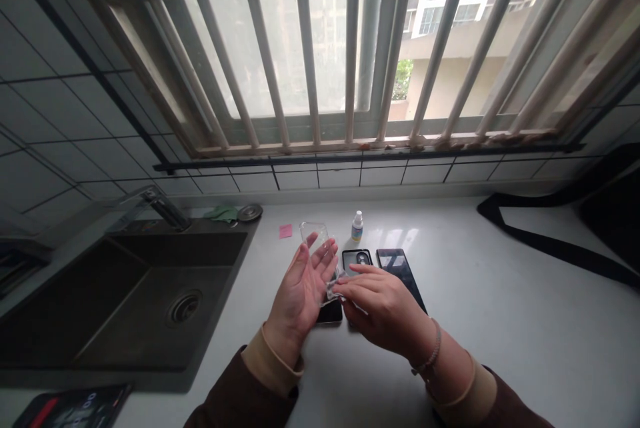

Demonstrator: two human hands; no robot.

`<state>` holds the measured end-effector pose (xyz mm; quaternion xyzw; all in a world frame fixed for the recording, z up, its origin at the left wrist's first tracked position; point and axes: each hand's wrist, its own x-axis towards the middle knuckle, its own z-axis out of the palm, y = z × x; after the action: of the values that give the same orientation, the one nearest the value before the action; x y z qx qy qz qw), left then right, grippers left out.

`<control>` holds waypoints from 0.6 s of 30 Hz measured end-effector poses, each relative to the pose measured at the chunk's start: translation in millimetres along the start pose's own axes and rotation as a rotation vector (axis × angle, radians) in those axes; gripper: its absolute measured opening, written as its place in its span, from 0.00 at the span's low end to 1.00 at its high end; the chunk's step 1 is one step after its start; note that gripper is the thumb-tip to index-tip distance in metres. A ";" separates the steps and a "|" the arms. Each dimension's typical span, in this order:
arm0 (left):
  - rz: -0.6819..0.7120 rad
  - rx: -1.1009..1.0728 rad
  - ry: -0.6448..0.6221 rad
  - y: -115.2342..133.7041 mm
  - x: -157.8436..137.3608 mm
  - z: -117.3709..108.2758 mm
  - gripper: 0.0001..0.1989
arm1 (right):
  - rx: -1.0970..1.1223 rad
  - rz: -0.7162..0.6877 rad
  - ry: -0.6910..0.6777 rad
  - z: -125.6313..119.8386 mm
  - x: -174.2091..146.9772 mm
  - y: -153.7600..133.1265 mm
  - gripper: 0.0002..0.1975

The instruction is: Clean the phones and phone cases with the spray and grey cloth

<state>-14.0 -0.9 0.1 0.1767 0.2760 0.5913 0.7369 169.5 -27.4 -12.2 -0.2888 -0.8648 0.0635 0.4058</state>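
Note:
A clear phone case (316, 233) stands tilted in my left hand (303, 281), its palm turned up and the fingers and thumb around the case. My right hand (383, 301) has its fingertips pressed together at the lower right part of the case. A small, shiny, see-through piece shows under those fingertips; whether it is the case's own edge cannot be made out. Below the hands lies a dark phone (330, 313), partly covered. Just beyond my right hand is a black-rimmed phone case (351, 257), and beside it another dark phone (397, 265).
A small white bottle (357, 228) stands behind the phones, with a pink sticky note (285, 231) to its left. The sink (220, 295) and faucet (167, 208) are at left. A black strap (540, 235) lies at right. Window bars (310, 68) rise behind the counter.

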 end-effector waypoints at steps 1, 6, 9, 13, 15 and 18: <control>0.010 -0.003 0.005 0.9 0.5 -0.1 0.21 | 0.017 0.007 -0.006 0.5 -0.2 -0.9 0.12; 0.021 -0.014 0.005 -1.4 1.3 -1.4 0.21 | 0.138 0.095 0.009 0.5 0.1 -4.9 0.11; 0.018 0.001 -0.009 -6.0 0.5 -2.1 0.22 | 0.338 0.180 0.012 -1.7 2.0 -13.0 0.12; -0.044 0.023 -0.038 -7.7 -1.2 -1.6 0.23 | 0.659 0.401 0.057 -1.7 2.6 -17.7 0.12; -0.106 0.042 -0.072 -5.7 -2.7 -0.9 0.23 | 0.732 0.580 0.211 -1.4 0.9 -11.2 0.15; -0.269 0.077 -0.199 -2.0 -7.1 -0.5 0.24 | 0.683 0.808 0.586 -4.7 -2.3 5.7 0.19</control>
<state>-13.9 -8.3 -0.1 0.2239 0.2450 0.4559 0.8258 176.6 -24.6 -12.6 -0.4533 -0.4696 0.4044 0.6407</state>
